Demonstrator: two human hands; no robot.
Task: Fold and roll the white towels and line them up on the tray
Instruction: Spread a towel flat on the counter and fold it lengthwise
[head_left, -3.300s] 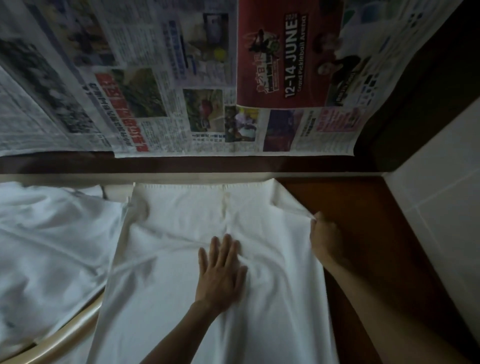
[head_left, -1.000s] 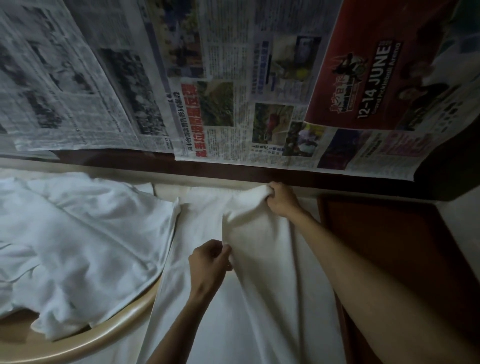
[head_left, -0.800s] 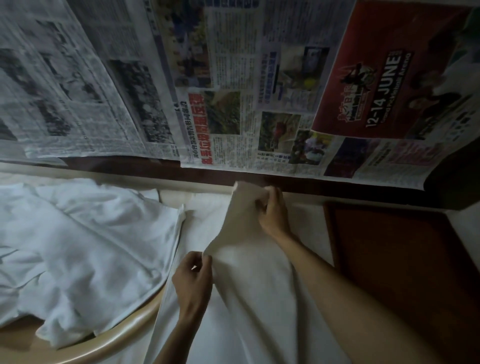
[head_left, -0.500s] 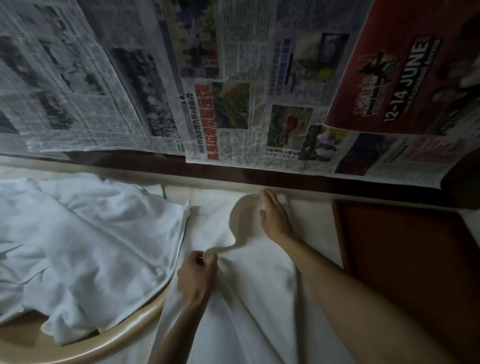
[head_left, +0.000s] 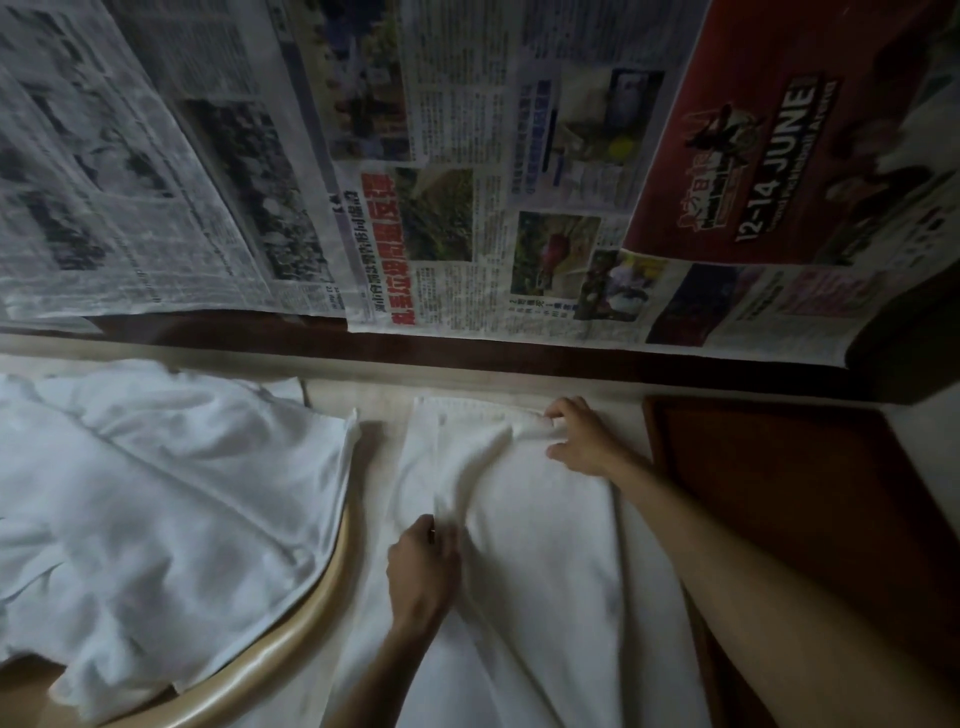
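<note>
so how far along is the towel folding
Early. Done: nothing rolled; the brown tray shows no towels. In hand: one towel folded lengthwise, the left hand and right hand gripping its edges. Left: rolling it, then the pile on the left.

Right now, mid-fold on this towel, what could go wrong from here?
The folded flap looks bunched near the right hand, so the fold may set crooked. The left hand pinches only one edge; the layer could slip. The loose towel pile overhangs the round tray and might get dragged.
</note>
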